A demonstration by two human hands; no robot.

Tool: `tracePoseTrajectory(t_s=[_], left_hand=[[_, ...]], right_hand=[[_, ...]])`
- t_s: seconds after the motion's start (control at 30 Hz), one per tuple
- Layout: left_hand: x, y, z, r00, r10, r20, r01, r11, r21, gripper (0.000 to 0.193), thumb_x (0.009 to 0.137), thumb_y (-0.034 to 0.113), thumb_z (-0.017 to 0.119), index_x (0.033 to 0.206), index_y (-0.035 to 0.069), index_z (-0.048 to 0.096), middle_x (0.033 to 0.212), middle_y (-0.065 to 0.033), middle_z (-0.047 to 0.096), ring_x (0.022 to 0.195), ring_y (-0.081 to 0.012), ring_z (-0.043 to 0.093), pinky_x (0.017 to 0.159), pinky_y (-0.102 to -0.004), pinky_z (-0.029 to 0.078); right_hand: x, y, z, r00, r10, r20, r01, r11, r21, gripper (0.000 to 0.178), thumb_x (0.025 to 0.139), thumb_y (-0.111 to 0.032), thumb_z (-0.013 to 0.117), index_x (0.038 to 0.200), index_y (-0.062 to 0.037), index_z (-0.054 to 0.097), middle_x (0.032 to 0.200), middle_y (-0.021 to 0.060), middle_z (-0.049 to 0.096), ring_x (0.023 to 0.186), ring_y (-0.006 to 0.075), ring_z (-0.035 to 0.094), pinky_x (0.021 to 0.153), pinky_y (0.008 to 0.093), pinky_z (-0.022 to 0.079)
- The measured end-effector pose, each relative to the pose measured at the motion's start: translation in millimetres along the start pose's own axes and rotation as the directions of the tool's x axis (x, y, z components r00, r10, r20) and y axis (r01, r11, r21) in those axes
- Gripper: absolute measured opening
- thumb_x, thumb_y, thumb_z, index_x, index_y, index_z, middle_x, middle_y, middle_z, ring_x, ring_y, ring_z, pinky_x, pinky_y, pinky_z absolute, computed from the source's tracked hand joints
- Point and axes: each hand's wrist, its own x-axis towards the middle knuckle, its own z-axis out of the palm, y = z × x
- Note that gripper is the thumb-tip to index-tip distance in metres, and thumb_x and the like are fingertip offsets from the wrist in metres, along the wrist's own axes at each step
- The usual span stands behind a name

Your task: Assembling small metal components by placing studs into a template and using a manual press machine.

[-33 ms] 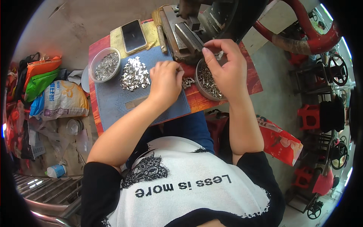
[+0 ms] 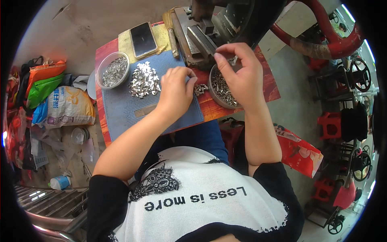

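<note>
My left hand (image 2: 174,89) hovers over the blue mesh mat (image 2: 117,109), fingers curled together and thumb close to the index finger. Whatever it holds, if anything, is hidden. Beside its fingers is a small group of short metal pieces (image 2: 200,89), and to its left a larger pile of silvery metal pieces (image 2: 144,80). My right hand (image 2: 245,76) is raised at the metal block (image 2: 202,41) of a press, above a round tub (image 2: 221,89) full of similar pieces. Its thumb and index finger nearly meet in a pinch; nothing I can name shows between them.
A clear tub (image 2: 115,70) of thin metal parts stands at the mat's left. A phone (image 2: 143,39) lies on a yellow cloth, near a brush (image 2: 172,38). The press's red handwheel (image 2: 314,47) curves overhead at right. Bags (image 2: 68,105) sit on the floor left.
My left hand has shifted very slightly, and the gap between its thumb and index finger looks a little wider. My right hand stays at the press block.
</note>
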Motion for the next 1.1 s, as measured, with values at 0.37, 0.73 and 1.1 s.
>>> tracePoseTrajectory(t_s=[0.37,0.73,1.1], left_hand=[[51,29,-48,0.873,-0.183,0.453,0.487,0.27,-0.831,0.021,0.101,0.02,0.06,0.105,0.0,0.067,0.093,-0.0012,0.068,0.087,-0.0084,0.06,0.08,-0.024,0.048],[69,-2,0,0.995,0.037,-0.096,-0.046,0.994,-0.095,0.13,0.056,0.044,0.095,0.152,-0.007,0.023,0.143,-0.0288,0.043,0.138,-0.0417,0.037,0.116,-0.0458,0.032],[77,-5,15,0.994,0.033,-0.106,-0.043,0.994,-0.1,0.139,0.053,0.048,0.093,0.155,-0.005,0.014,0.14,-0.029,0.043,0.137,-0.0422,0.037,0.116,-0.0488,0.028]], right_hand=[[31,-6,8,0.953,0.095,0.288,-0.229,0.849,0.477,0.018,0.089,-0.009,0.074,0.104,0.0007,0.071,0.086,0.0034,0.073,0.078,0.0071,0.065,0.072,0.0222,0.052],[52,25,33,0.971,-0.219,0.099,0.234,0.955,-0.181,0.009,0.084,-0.01,0.071,0.091,-0.0045,0.071,0.093,0.0118,0.058,0.095,0.0331,0.057,0.086,0.0432,0.047],[58,20,30,0.921,-0.34,0.192,0.389,0.841,-0.376,0.006,0.082,-0.01,0.072,0.086,-0.0061,0.071,0.092,0.0104,0.059,0.095,0.0317,0.057,0.088,0.0431,0.047]])
